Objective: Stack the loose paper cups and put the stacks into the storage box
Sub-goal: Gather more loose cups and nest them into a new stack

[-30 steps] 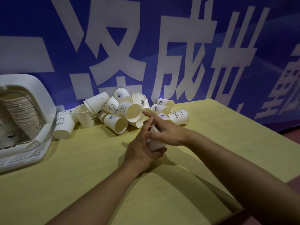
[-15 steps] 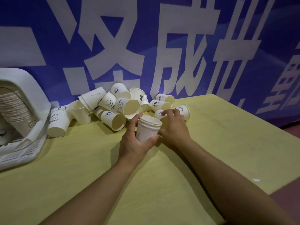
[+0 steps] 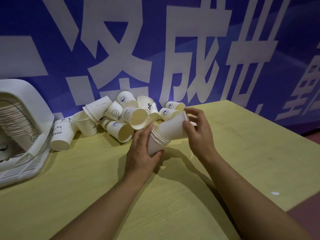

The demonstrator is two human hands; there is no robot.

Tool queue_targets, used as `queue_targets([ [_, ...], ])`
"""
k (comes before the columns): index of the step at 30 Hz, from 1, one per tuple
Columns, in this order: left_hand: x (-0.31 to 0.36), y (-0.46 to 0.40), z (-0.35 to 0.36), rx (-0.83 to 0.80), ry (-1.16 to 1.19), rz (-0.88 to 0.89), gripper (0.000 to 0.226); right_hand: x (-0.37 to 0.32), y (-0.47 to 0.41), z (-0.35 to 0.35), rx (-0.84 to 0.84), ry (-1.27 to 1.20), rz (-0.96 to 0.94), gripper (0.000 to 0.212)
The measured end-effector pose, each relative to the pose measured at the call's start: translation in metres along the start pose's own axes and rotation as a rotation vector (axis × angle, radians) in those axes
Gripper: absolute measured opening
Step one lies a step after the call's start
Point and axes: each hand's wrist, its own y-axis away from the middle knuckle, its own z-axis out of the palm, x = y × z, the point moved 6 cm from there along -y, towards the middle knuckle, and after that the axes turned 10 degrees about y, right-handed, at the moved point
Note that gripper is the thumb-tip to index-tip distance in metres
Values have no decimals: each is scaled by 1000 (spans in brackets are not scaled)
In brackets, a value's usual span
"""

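A pile of loose white paper cups (image 3: 124, 116) lies on the yellow table against the blue wall. My left hand (image 3: 142, 153) grips a short stack of nested cups (image 3: 155, 144) just in front of the pile. My right hand (image 3: 197, 129) holds a single white cup (image 3: 173, 129) tilted on its side, its base pushed into the top of that stack. At the far left stands the white storage box (image 3: 26, 108), tipped open toward me, with a long stack of cups (image 3: 15, 125) lying inside.
The yellow table (image 3: 242, 161) ends at its right edge near the dark red floor (image 3: 308, 219). A blue banner with large white characters (image 3: 155, 49) forms the wall right behind the pile. The box's white slatted lid (image 3: 22, 168) lies flat in front of the box.
My right hand has picked one cup from the right side of the pile and brought it onto the stack in my left hand. The stack has tilted slightly.
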Motion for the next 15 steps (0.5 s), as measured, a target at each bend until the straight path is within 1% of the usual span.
queue_targets([
  [2, 5, 2, 6, -90, -2, 10, 111, 0, 4, 11, -129, 34, -25, 34],
  [4, 8, 4, 10, -149, 6, 11, 109, -2, 15, 28, -303, 75, -66, 39],
  [6, 6, 3, 9, -123, 54, -19, 104, -4, 21, 45, -435, 126, -102, 45],
  [7, 4, 2, 6, -94, 95, -38, 99, -5, 17, 46, -433, 169, -129, 47],
  [8, 1, 1, 4, -61, 139, -51, 95, -4, 8, 41, -356, 235, -153, 47],
  [9, -2, 0, 1, -33, 184, -69, 91, -1, -5, 30, -209, 319, -149, 45],
  [10, -5, -1, 0, -12, 228, -99, 89, 7, -20, 13, -40, 414, -108, 43],
  [11, -8, -1, -1, -2, 261, -134, 88, 17, -31, -4, 94, 515, -36, 42],
  [12, -10, -1, -1, 3, 285, -162, 87, 30, -39, -18, 172, 604, 58, 43],
  [13, -11, -1, -1, 5, 295, -174, 86, 45, -42, -28, 194, 667, 157, 45],
  [15, -11, -2, -1, 1, 292, -171, 86, 72, -42, -36, 153, 670, 313, 49],
])
